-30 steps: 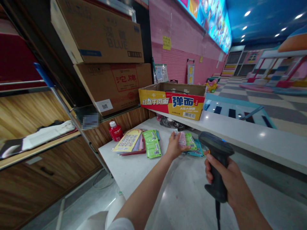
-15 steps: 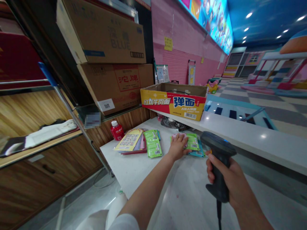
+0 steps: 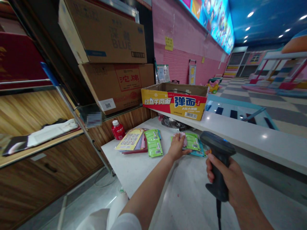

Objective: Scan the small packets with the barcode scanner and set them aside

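My right hand (image 3: 231, 180) is wrapped round the grip of a black barcode scanner (image 3: 217, 153), held upright over the white counter (image 3: 144, 166) with its head aimed at a pile of packets. My left hand (image 3: 177, 146) lies palm down on that pile, fingers over a pink packet (image 3: 183, 138) that sits beside a green packet (image 3: 192, 141) and teal ones beneath. A second stack, with green packets (image 3: 153, 143) and a yellow card (image 3: 130, 139) on top, lies further left.
A red bottle (image 3: 117, 130) stands at the counter's back left. An open yellow-and-red carton (image 3: 174, 101) sits on the raised ledge (image 3: 251, 137), a black bag (image 3: 171, 123) below it. Two stacked cardboard boxes (image 3: 112, 57) rest on wooden shelving at the left.
My left hand, which held the pink packet slightly raised, has lowered it flat onto the pile. The scanner hand has hardly moved.
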### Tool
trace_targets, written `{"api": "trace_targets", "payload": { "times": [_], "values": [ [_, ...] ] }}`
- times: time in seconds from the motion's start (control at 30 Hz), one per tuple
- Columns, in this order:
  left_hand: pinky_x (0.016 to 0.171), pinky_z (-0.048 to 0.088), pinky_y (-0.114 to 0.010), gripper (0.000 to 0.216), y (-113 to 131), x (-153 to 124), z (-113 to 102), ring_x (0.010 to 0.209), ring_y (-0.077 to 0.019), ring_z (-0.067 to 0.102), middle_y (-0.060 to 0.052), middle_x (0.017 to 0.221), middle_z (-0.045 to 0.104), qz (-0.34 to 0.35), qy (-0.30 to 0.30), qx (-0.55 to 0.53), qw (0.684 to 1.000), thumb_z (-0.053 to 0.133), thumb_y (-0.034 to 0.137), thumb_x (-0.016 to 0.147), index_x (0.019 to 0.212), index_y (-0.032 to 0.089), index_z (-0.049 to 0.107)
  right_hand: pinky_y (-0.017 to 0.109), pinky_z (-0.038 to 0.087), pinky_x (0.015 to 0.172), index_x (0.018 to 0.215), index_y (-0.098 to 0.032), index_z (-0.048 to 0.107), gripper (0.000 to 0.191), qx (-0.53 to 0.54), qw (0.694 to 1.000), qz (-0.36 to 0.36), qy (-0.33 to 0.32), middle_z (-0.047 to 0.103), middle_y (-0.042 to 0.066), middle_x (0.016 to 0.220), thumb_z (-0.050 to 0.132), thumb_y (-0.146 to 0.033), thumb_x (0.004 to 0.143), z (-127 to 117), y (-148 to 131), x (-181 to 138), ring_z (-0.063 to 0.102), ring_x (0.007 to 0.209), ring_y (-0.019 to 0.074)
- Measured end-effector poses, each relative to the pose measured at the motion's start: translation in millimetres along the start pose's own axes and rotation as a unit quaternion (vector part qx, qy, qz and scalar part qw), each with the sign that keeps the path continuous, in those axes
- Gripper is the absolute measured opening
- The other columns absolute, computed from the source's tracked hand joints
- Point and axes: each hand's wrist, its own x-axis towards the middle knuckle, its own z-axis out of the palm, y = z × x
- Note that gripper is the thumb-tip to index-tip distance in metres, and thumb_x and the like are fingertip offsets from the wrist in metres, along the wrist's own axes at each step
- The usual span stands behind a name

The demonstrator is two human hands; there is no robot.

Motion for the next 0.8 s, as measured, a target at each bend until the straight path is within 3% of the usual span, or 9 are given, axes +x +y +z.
{"api": "trace_targets", "payload": {
  "times": [0.13, 0.3, 0.43, 0.6, 0.8],
  "values": [
    [0.112, 0.019, -0.059, 0.095, 1, 3, -1, 0.141, -0.0392, 0.021, -0.022, 0.148, 0.032, 0.01, -0.021, 0.033, 0.999, 0.074, 0.059, 0.064, 0.14, 0.017, 0.035, 0.02, 0.04, 0.033, 0.087, -0.018, 0.059, 0.043, -0.006, 1.0, 0.001, -0.002, 0.056, -0.006, 0.052, 0.082, -0.045, 0.062, 0, 0, -2, 0.046, 0.036, 0.0082],
    [0.11, 0.019, -0.062, 0.1, -7, -5, 2, 0.14, -0.0426, 0.021, -0.025, 0.148, 0.03, -0.015, 0.006, 0.016, 1.0, 0.076, 0.06, 0.06, 0.139, 0.016, 0.036, 0.02, 0.04, 0.034, 0.088, -0.018, 0.059, 0.043, -0.006, 1.0, -0.002, -0.003, 0.057, -0.006, 0.053, 0.081, -0.045, 0.064, 0, 0, -1, 0.046, 0.036, 0.0081],
    [0.108, 0.025, -0.061, 0.095, -11, -6, 4, 0.138, -0.0411, 0.027, -0.025, 0.146, 0.032, 0.028, 0.029, -0.036, 0.999, 0.077, 0.056, 0.06, 0.138, 0.017, 0.038, 0.02, 0.039, 0.033, 0.089, -0.018, 0.059, 0.044, -0.007, 1.0, -0.001, -0.005, 0.057, -0.006, 0.052, 0.082, -0.046, 0.063, 2, 0, -1, 0.046, 0.035, 0.0084],
    [0.11, 0.029, -0.055, 0.081, -7, 0, 3, 0.136, -0.0363, 0.032, -0.022, 0.143, 0.038, 0.088, 0.013, -0.056, 0.994, 0.072, 0.052, 0.07, 0.137, 0.017, 0.041, 0.02, 0.039, 0.033, 0.089, -0.018, 0.059, 0.046, -0.006, 1.0, 0.005, -0.002, 0.057, -0.006, 0.052, 0.082, -0.046, 0.061, 3, 0, -2, 0.046, 0.035, 0.0083],
    [0.111, 0.023, -0.059, 0.086, -11, -4, 3, 0.138, -0.0368, 0.029, -0.022, 0.144, 0.037, 0.077, 0.016, -0.027, 0.997, 0.074, 0.054, 0.067, 0.137, 0.019, 0.041, 0.02, 0.039, 0.033, 0.088, -0.018, 0.059, 0.046, -0.01, 1.0, 0.003, 0.0, 0.056, -0.006, 0.051, 0.082, -0.046, 0.061, 2, 1, -2, 0.046, 0.035, 0.0084]
  ]
}}
